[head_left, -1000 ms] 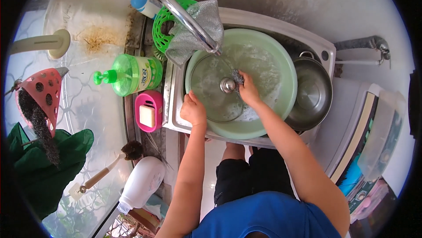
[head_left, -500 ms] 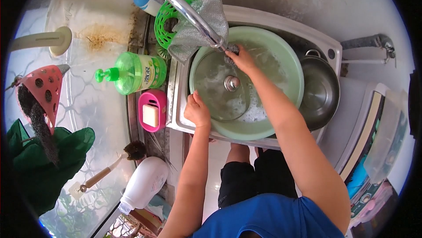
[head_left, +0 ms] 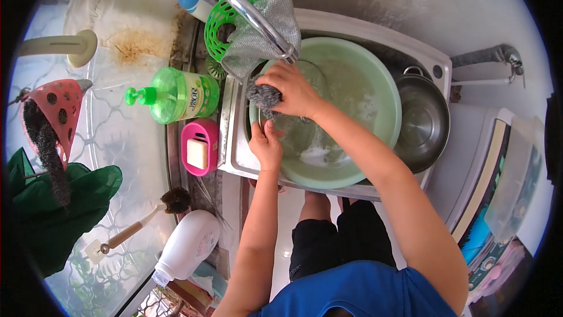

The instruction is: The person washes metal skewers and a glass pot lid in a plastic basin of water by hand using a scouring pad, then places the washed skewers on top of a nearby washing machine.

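Observation:
A pale green basin (head_left: 397, 109) with cloudy, sudsy water sits in the metal sink (head_left: 240, 157). My left hand (head_left: 267, 148) is closed on the near-left edge of a clear glass lid, thumb up. Most of that lid is hidden by my right arm and hand; a little of its metal knob (head_left: 305, 120) shows beneath my wrist. Just beyond my left hand, my right hand (head_left: 295, 91) grips a grey steel wool scrubber (head_left: 264, 96) at the lid's left side. Suds float on the basin water below my right forearm.
A chrome faucet (head_left: 258, 19) arches over the basin's far left, beside a silver mesh cloth (head_left: 270, 30). A steel pan (head_left: 423, 119) rests at the sink's right. Leftward stand a green pump bottle (head_left: 186, 97) and a pink soap dish (head_left: 202, 126) with soap.
My right hand has brought the scrubber from the lid's far side round to its left edge, close to my left hand. The lid's knob, fully visible before, is now mostly covered.

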A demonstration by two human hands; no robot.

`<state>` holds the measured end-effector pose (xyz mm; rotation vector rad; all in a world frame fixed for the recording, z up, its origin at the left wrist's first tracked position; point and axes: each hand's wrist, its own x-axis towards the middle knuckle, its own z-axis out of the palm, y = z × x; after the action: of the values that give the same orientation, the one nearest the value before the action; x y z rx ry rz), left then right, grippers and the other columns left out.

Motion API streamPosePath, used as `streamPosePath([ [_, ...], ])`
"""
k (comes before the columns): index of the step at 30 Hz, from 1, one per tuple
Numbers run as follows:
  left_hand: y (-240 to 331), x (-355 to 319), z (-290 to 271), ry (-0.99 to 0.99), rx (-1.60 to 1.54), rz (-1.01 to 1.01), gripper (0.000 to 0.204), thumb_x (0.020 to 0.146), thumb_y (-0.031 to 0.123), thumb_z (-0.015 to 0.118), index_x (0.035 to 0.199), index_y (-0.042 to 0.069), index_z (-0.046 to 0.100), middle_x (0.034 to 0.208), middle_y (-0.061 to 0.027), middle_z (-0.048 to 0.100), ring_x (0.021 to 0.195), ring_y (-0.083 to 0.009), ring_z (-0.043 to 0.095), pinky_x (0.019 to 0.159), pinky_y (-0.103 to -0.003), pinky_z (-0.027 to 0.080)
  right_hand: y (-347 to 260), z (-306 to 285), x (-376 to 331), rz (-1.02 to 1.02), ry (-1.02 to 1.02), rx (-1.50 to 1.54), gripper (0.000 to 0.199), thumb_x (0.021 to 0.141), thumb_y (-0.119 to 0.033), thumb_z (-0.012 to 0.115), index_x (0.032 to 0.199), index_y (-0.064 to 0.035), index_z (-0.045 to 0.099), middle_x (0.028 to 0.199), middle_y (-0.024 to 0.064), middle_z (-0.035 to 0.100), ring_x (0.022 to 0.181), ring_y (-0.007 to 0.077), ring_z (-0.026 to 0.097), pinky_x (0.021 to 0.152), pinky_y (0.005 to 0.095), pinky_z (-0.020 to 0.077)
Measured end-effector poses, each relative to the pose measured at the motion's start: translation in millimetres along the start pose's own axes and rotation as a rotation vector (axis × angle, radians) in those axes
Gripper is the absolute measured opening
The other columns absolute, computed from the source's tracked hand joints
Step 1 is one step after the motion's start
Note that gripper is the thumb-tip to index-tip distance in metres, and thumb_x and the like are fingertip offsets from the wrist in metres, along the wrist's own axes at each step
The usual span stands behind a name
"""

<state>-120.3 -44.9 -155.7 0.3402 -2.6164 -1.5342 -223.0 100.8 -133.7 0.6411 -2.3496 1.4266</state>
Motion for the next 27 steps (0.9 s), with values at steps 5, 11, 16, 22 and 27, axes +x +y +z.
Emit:
streamPosePath([
  [5, 7, 8, 7, 0.102, 0.192, 0.008, 0.031, 0.098, 0.033, 0.042, 0.087, 0.006, 0.051, 0.052, -0.007, 0.059, 0.05, -0.0275, 0.059, 0.05, -0.037, 0.044, 57, -33, -55, 0.568, 0.457, -0.282, 0.043, 0.063, -0.008, 0.071, 0.105, -0.0105, 0.059, 0.108, 0.0156, 0.053, 0.099, 0.0354, 0.054, 0.085, 0.0449, 0.0447],
  [11, 14, 9, 17, 0.136, 0.198, -0.015, 0.034, 0.099, 0.031, 0.039, 0.086, 0.004, 0.055, 0.053, -0.0079, 0.058, 0.048, -0.0202, 0.057, 0.052, -0.033, 0.043, 79, -38, -126, 1.179, 0.029, -0.574, 0.047, 0.065, -0.011, 0.07, 0.11, -0.0084, 0.057, 0.12, 0.0186, 0.051, 0.095, 0.0375, 0.057, 0.082, 0.0442, 0.0475],
  [16, 13, 8, 8, 0.103, 0.128, -0.083, 0.031, 0.099, 0.029, 0.037, 0.095, 0.007, 0.058, 0.059, -0.0095, 0.062, 0.055, -0.0299, 0.061, 0.053, -0.038, 0.046, -26, -18, -108, 0.804, 0.445, 0.157, 0.043, 0.065, -0.008, 0.065, 0.107, -0.0054, 0.059, 0.112, 0.0193, 0.056, 0.104, 0.0376, 0.055, 0.088, 0.0444, 0.0451],
  [22, 6, 10, 17, 0.14, 0.279, 0.054, 0.034, 0.099, 0.028, 0.038, 0.085, 0.003, 0.056, 0.074, -0.0162, 0.061, 0.064, -0.0358, 0.057, 0.057, -0.042, 0.043, -5, 43, -33, 0.304, 0.254, -0.202, 0.048, 0.07, -0.004, 0.063, 0.116, -0.0023, 0.05, 0.122, 0.0199, 0.047, 0.114, 0.0389, 0.047, 0.098, 0.0481, 0.0367],
  [27, 9, 9, 17, 0.181, 0.313, 0.039, 0.032, 0.099, 0.028, 0.039, 0.084, 0.004, 0.055, 0.071, -0.0166, 0.061, 0.061, -0.0368, 0.056, 0.057, -0.043, 0.043, -8, 56, -22, 0.534, 0.257, -0.156, 0.042, 0.079, -0.01, 0.061, 0.119, -0.0054, 0.048, 0.131, 0.0188, 0.042, 0.127, 0.0421, 0.036, 0.098, 0.0573, 0.0324],
])
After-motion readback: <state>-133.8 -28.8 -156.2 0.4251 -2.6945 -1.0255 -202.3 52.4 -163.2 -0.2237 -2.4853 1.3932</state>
